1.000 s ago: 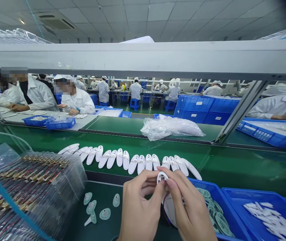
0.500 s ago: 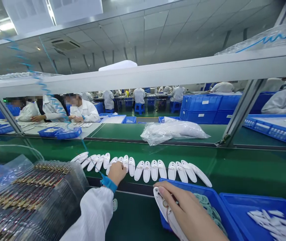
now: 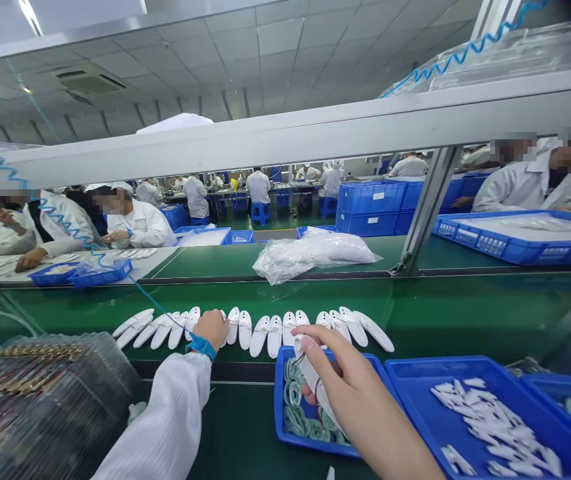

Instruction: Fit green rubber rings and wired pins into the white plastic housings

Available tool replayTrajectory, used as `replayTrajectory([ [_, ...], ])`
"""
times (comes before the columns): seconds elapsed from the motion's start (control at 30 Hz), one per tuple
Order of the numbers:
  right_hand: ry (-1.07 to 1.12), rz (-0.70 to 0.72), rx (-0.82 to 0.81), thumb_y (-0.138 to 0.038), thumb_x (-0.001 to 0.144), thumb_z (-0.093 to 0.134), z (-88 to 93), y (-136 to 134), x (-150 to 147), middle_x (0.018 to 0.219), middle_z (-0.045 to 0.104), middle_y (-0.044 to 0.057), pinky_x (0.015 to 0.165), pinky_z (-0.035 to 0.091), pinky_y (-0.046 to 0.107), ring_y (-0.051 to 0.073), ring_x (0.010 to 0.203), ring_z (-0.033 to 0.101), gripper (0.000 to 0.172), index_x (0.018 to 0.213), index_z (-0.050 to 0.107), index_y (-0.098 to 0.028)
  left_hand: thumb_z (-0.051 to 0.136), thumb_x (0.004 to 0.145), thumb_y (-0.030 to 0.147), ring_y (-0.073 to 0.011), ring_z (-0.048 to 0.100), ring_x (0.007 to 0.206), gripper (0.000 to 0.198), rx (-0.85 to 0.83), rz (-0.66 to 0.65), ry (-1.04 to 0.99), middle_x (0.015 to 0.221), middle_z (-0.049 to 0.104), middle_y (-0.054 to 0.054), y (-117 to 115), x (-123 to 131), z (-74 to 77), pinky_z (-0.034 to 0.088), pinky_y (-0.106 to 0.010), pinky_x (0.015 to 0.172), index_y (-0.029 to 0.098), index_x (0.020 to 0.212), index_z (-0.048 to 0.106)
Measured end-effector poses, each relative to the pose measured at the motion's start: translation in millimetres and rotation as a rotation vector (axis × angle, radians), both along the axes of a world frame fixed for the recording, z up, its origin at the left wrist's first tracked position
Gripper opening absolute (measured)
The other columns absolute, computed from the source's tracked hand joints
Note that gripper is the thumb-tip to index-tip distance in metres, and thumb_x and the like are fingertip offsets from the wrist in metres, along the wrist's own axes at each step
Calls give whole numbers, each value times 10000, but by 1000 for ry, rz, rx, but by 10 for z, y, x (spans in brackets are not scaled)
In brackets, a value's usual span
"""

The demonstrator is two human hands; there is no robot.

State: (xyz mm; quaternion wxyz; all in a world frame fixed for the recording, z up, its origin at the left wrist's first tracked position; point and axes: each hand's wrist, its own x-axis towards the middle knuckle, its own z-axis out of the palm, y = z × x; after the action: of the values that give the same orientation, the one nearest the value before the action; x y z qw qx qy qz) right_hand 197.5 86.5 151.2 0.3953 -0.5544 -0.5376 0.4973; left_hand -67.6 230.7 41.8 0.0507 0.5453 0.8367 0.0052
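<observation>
In my right hand (image 3: pixel 348 380) is a slim white oval plastic piece (image 3: pixel 315 380) with a thin dark wire along it, gripped between thumb and fingers. This hand hovers over a blue bin (image 3: pixel 281 427) of pale green rings (image 3: pixel 293 393). My left hand (image 3: pixel 211 329), with a blue wrist strap (image 3: pixel 201 347), is at the row of similar white oval pieces (image 3: pixel 259 335) on the green belt (image 3: pixel 430 320). Its fingers are curled and mostly hidden, touching or just above the row. Whether they hold a piece is unclear.
At right, another blue bin (image 3: pixel 400 373) holds small white parts (image 3: pixel 495 420). Clear trays with wired parts (image 3: pixel 40 407) are stacked at left. Beyond the belt lies a plastic bag (image 3: pixel 315 253); a metal post (image 3: pixel 428 210) and crossbar (image 3: pixel 265 143) stand there. Co-workers sit opposite.
The view has turned right, shifting the row leftward. My right hand has lifted the white oval piece and turned it more edge-on above the ring bin. My left hand stays at the row.
</observation>
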Motion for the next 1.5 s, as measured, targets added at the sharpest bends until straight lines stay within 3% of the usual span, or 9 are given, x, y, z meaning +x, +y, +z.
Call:
replayTrajectory([
  [0.17,-13,33,-25,-642,939,470,-11,15,100,1022,707,43,673,571,328,226,734,694,485,1265,645,-329,652,963,341,-254,680,1062,331,-21,-31,-46,1262,664,-93,88,150,-5,579,-462,884,182,1252,628],
  [0.43,10,-104,19,-650,885,490,5,37,170,941,707,42,610,550,325,212,637,674,502,1170,690,-288,653,963,324,-256,671,1086,318,-16,-129,-122,1291,653,-94,1,382,-80,574,-465,902,195,1253,631],
  [0.73,-7,-104,-2,-690,870,495,-24,64,185,958,707,53,612,573,346,234,655,689,538,1177,678,-287,654,962,331,-259,674,1079,331,44,-70,-127,1277,658,-97,104,707,-117,574,-472,899,182,1257,627],
  [0.9,16,-116,23,-680,873,508,-49,83,222,744,688,30,577,553,350,266,663,692,545,1204,675,-280,660,959,324,-261,673,1083,337,53,-98,-169,1280,656,-101,152,842,-54,575,-470,899,176,1260,625],
  [1.07,13,-120,-10,-700,869,506,-29,87,260,605,645,16,538,534,342,281,646,677,616,1285,644,-267,662,958,320,-257,677,1072,335,44,-113,-229,1275,657,-98,107,773,-20,581,-461,886,179,1260,624],
  [1.27,22,-175,16,-673,855,533,-34,93,279,888,741,84,520,541,337,263,655,696,598,1257,680,-255,648,967,325,-257,670,1087,320,86,-163,-272,1291,653,-98,-45,685,216,572,-473,908,188,1255,629],
  [1.33,19,-171,19,-675,861,533,-36,96,293,878,743,81,534,547,336,260,659,700,596,1254,684,-254,641,971,328,-253,670,1085,305,84,-196,-293,1291,655,-97,-171,634,318,570,-467,910,193,1245,636],
  [1.4,22,-169,27,-677,860,543,-38,101,308,835,740,71,556,553,338,259,659,699,591,1253,687,-260,638,973,329,-248,674,1071,286,55,-219,-308,1274,664,-91,-384,582,367,573,-457,904,195,1225,647],
  [1.5,14,-167,42,-679,854,555,-48,112,317,789,734,57,561,551,342,262,649,698,588,1256,688,-271,650,966,328,-234,691,1017,268,-26,-221,-309,1222,686,-81,-844,559,298,586,-434,868,188,1194,659],
])
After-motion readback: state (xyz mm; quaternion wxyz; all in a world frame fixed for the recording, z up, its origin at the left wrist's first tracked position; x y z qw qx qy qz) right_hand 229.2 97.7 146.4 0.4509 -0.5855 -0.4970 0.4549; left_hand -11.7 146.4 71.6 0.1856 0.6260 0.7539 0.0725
